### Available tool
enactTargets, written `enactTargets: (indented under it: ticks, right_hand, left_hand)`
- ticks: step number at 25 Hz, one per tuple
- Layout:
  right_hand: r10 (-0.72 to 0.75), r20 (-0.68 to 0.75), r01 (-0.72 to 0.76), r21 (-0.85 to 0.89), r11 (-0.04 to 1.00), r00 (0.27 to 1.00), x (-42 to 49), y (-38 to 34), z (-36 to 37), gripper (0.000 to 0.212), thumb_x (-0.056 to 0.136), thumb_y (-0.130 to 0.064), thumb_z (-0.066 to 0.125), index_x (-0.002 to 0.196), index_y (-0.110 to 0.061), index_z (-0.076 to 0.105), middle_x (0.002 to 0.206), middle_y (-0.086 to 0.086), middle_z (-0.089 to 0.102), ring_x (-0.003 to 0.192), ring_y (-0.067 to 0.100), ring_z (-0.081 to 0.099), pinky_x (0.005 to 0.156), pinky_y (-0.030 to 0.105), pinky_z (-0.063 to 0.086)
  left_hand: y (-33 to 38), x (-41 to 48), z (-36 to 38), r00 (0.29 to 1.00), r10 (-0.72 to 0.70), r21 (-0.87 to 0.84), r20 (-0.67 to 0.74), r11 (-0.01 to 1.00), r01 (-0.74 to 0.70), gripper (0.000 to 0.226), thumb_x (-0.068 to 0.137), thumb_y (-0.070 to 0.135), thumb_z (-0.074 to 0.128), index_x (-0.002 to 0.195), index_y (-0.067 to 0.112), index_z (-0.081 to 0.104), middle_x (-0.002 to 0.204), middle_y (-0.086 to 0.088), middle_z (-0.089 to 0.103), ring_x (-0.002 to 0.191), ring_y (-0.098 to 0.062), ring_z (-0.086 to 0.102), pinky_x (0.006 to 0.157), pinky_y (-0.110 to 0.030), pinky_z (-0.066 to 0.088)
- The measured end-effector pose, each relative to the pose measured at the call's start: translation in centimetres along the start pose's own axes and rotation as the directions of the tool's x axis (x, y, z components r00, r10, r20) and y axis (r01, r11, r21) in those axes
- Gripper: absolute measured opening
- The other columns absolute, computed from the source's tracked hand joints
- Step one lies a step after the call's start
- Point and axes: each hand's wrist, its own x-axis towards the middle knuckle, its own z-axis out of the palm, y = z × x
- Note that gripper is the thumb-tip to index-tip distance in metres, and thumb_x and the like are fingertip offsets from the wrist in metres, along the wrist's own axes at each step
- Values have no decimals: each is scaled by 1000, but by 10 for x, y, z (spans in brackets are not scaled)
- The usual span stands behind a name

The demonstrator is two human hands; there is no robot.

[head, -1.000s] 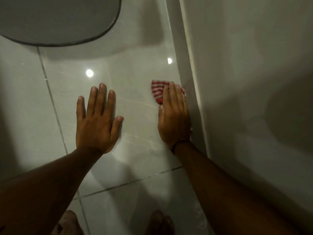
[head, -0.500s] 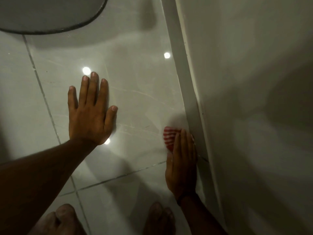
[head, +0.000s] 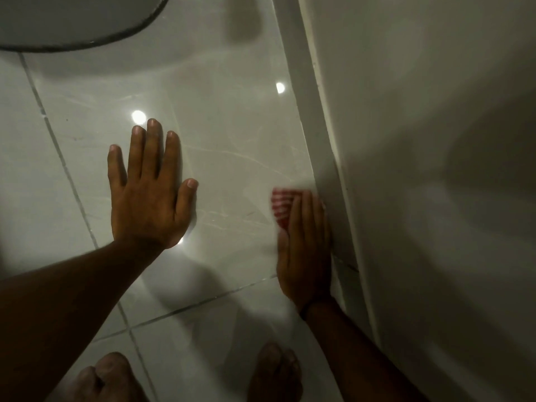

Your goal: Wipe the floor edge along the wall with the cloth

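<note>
The red-and-white striped cloth [head: 280, 206] lies pressed under the straight-fingered right hand [head: 304, 250] beside the white skirting [head: 319, 140], while the left hand [head: 148, 198] rests flat on the glossy grey floor tile [head: 232, 126].

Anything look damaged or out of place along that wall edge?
Only a short dark mark on the skirting beside the right hand; crack or dirt, I cannot tell. The cloth sits under its fingers.

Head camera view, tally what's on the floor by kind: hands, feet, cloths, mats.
Hands: 2, left hand and right hand
Bare feet: 2
Striped cloth: 1
Grey mat: 1
Total: 6
</note>
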Motion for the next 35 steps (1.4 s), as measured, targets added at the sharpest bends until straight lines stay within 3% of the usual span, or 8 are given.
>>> enactTargets:
  ticks: [4,11,16,20,26,30,35]
  right_hand:
    - [-63,-45,63,6,998,997,111,-32,-14,66,106,-31,44,163,-5,25,172,18,24,161,35,19,133,47,15]
    - [-137,-23,137,-17,990,990,242,-71,-30,66,109,-38,29,165,-6,16,175,17,15,163,33,11,134,45,7]
    - [-121,-29,122,42,992,992,208,-59,-27,63,110,-35,33,164,-6,18,174,17,18,163,33,12,133,44,7]
    - [-62,-26,65,88,994,998,103,-30,-17,63,107,-30,38,163,-6,25,173,17,24,162,33,17,134,47,15]
    - [83,35,-84,43,996,996,-32,3,-1,59,110,-31,29,164,-6,24,175,12,18,163,29,15,128,54,25]
    - [90,37,-92,42,995,995,9,-19,-10,61,109,-31,31,164,-5,24,174,14,20,163,30,13,130,51,21]
    - [-14,-44,16,66,998,999,176,-60,-23,62,108,-32,33,162,-4,26,172,18,25,161,35,20,134,46,14]
  left_hand:
    - [0,0,1,1000,12,5,-5,1000,-12,82,109,58,21,176,13,10,186,-16,3,172,-34,1,136,-60,0]
    - [1,2,0,1000,7,32,5,999,-8,82,108,58,22,176,14,11,186,-16,5,172,-34,2,136,-57,-2]
    - [3,1,-4,1000,5,32,13,999,-5,81,108,58,21,176,12,14,185,-17,7,172,-36,4,136,-57,-2]
    - [2,2,-5,1000,7,33,15,999,-7,82,109,57,20,175,10,15,185,-18,6,172,-36,4,136,-58,-1]
    - [4,3,-6,1000,6,39,23,999,-7,83,108,57,21,175,10,14,185,-18,5,172,-36,2,135,-51,-10]
    - [3,3,-7,1000,9,33,13,999,-9,82,108,56,23,175,9,15,185,-19,7,172,-37,4,135,-51,-10]
    - [3,2,-6,1000,17,30,22,999,-17,83,108,55,25,176,9,13,185,-19,5,172,-37,3,136,-58,-4]
